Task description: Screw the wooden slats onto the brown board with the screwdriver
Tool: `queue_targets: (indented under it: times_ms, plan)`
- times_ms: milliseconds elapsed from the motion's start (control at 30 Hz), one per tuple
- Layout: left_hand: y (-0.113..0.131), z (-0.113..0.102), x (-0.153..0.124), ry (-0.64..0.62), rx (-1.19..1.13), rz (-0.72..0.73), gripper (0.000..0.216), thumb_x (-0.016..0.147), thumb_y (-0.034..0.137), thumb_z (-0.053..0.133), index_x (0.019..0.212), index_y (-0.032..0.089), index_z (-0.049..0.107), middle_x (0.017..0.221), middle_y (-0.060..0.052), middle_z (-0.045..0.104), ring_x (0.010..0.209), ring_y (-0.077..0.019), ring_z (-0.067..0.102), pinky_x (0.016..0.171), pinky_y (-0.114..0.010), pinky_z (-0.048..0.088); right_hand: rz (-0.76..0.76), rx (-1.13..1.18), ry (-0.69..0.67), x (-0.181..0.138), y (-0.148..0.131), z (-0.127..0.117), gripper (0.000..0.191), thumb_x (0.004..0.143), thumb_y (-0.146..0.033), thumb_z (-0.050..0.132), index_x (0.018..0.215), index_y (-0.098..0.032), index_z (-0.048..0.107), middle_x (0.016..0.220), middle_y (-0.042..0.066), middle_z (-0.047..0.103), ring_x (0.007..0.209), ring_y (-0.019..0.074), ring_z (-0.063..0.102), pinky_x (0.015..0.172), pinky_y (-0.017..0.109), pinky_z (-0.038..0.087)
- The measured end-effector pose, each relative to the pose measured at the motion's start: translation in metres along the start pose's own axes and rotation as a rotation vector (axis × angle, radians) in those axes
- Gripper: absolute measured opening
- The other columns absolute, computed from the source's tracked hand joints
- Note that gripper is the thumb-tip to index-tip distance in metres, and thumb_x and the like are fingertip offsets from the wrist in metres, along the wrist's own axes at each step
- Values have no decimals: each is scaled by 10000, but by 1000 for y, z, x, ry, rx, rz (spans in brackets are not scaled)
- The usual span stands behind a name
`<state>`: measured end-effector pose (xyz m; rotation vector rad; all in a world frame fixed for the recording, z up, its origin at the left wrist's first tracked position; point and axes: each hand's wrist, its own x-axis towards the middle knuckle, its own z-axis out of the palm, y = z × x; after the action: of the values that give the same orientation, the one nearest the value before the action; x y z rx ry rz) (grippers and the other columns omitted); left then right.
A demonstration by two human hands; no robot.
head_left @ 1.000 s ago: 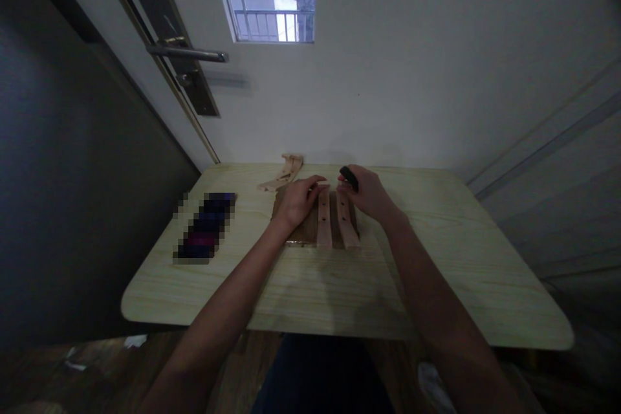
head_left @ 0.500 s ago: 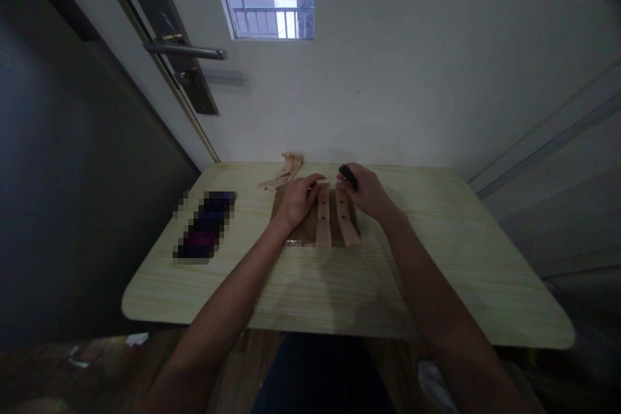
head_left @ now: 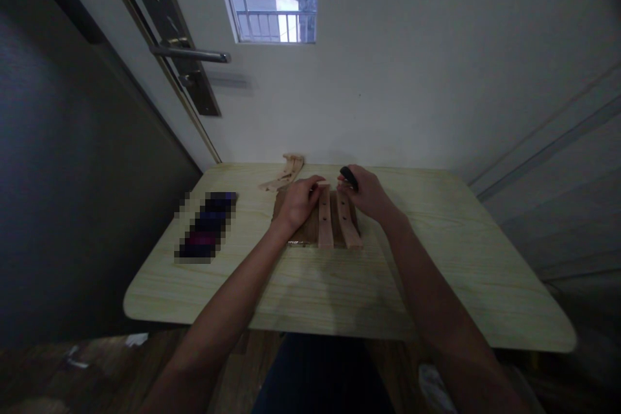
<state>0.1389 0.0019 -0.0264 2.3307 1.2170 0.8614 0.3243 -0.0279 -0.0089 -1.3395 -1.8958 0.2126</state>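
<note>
Resting over the far left part of a brown slab (head_left: 303, 233), the left hand (head_left: 297, 204) is bringing its thumb and fingers to the far end of the left pale strip (head_left: 325, 223); whether they are pinching it or only touching it, I cannot tell. The right hand (head_left: 371, 193) is curling its fingers around a small black object (head_left: 347, 176) at the far end of the right pale strip (head_left: 345, 220). Both strips are lying across the slab with a gap between them, each showing dark spots, and the right one is slanting outward at its near end. The slab is sitting on the bench (head_left: 446, 259), near the middle. Behind the left hand, another pale piece (head_left: 292, 168) is lying on the bench. Well to the left, a pixelated dark item (head_left: 206, 226) is lying by itself. Beyond the bench, a door handle (head_left: 194, 54) is jutting out beside a small window (head_left: 274, 3).
</note>
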Motion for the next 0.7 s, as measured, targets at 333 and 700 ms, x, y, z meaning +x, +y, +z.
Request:
queue_targets:
  times_ms: [333, 700]
  plan:
    - [1, -2, 0, -28, 15, -32, 278, 909, 183, 529, 1160, 195, 649, 1031, -42, 734, 922, -178, 681, 899, -290, 508, -1, 0, 16, -1, 1, 1, 92, 742, -170, 549, 761, -219, 473, 796, 59, 625, 747, 197, 571, 714, 337, 446]
    - [-17, -39, -2, 144, 271, -73, 291, 876, 98, 450, 1044, 121, 687, 1075, -113, 706, 1038, -232, 628, 966, -347, 463, -51, 45, 264, 4, -20, -16, 261, 923, -425, 481, 761, -220, 494, 770, 37, 542, 742, 172, 510, 707, 332, 419]
